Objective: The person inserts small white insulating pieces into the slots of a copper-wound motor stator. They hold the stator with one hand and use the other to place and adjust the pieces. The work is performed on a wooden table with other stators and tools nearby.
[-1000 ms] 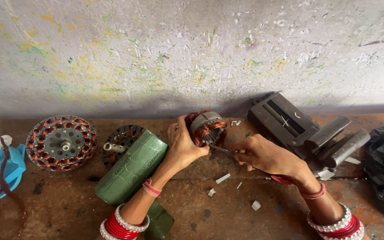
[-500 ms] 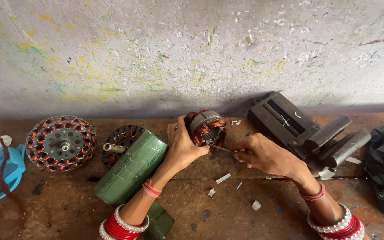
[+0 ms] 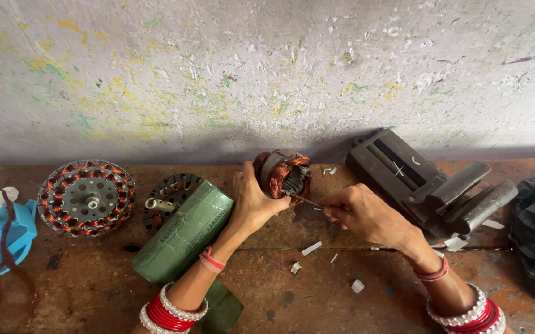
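Stator (image 3: pixel 283 173) stood on edge at the bench's (image 3: pixel 342 297) back, bore seemingly facing you; copper windings, grey core. Your left hand (image 3: pixel 252 204) gripped its side. Your right hand (image 3: pixel 357 210) pinched a thin tool (image 3: pixel 306 200), tip at the core. Green printed roll (image 3: pixel 184 232) lay diagonally left.

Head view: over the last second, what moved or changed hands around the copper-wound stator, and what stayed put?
Little changed. The right hand drew back slightly toward the person, its thin tool still pointing into the copper-wound stator. The left hand still grips the stator on the bench. Nothing was picked up or let go. The green roll, the two flat wound stators and the dark metal fixture stayed put.
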